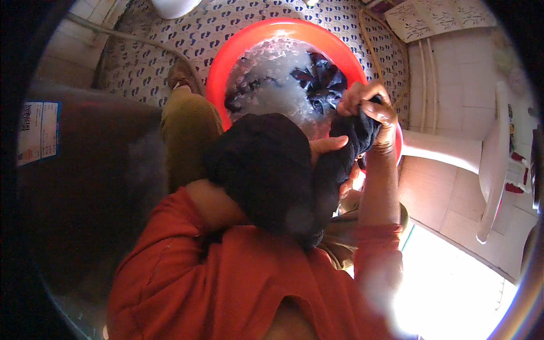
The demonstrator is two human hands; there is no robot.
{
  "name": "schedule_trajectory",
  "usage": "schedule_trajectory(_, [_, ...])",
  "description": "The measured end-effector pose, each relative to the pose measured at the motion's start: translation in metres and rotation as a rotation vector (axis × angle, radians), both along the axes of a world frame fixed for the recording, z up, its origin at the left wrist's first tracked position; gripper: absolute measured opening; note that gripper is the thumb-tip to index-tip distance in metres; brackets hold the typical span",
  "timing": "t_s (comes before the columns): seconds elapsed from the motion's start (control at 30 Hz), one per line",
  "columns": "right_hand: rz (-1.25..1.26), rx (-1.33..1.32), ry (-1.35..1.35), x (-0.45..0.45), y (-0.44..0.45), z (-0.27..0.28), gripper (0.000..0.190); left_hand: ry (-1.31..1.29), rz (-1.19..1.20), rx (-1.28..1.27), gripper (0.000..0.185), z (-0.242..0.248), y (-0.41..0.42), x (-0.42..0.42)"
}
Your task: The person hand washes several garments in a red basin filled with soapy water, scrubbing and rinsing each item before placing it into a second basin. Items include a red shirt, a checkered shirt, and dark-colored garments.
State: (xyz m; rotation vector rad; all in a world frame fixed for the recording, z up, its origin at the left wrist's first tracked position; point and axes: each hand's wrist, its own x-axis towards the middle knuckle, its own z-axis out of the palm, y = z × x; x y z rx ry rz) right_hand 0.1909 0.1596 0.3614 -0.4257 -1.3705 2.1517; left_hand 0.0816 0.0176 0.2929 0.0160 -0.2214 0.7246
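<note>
A dark wet cloth (267,170) is bunched over my left forearm and stretches towards the basin's right side. My right hand (369,104) grips its upper end above the rim. My left hand (327,148) closes on the same cloth lower down, its thumb showing and most of its fingers hidden. Beneath and beyond lies a round red plastic basin (282,26) of cloudy, foamy water (276,97). Another dark cloth (323,80) floats at the right within it, and darker fabric shows at the left.
A large dark box-like surface (93,191) bearing a label stands at the left. A hose (136,40) crosses the patterned floor (144,63). A white pedestal washbasin (442,151) is at the right, by a tiled wall. A white container (176,6) stands at the top.
</note>
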Motion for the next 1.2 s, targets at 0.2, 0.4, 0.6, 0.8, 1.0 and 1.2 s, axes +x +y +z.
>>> schedule_trajectory(0.2, [-0.015,0.428,-0.906,-0.019,-0.010,0.017,0.022,0.201,0.036,-0.134,0.068,0.010,0.011,-0.016])
schedule_trajectory(0.4, [0.137,0.777,-1.024,-0.025,-0.009,-0.048,0.023,0.331,0.050,-0.186,0.067,0.001,0.006,-0.004])
schedule_trajectory(0.6, [0.453,0.984,-1.236,-0.026,-0.009,-0.118,0.026,0.549,0.139,-0.163,0.067,-0.012,-0.002,0.012])
schedule_trajectory(0.8, [0.193,0.278,-1.146,-0.025,-0.021,-0.118,0.028,0.844,0.246,-0.065,0.067,-0.025,0.002,0.021])
schedule_trajectory(1.0, [-0.489,-0.027,-0.709,0.009,-0.009,-0.069,0.048,1.117,0.358,-0.016,0.066,-0.041,0.014,0.019])
schedule_trajectory(1.2, [-0.113,0.281,-0.638,0.075,-0.116,-0.063,0.128,1.422,0.422,0.111,0.066,-0.058,0.022,0.010])
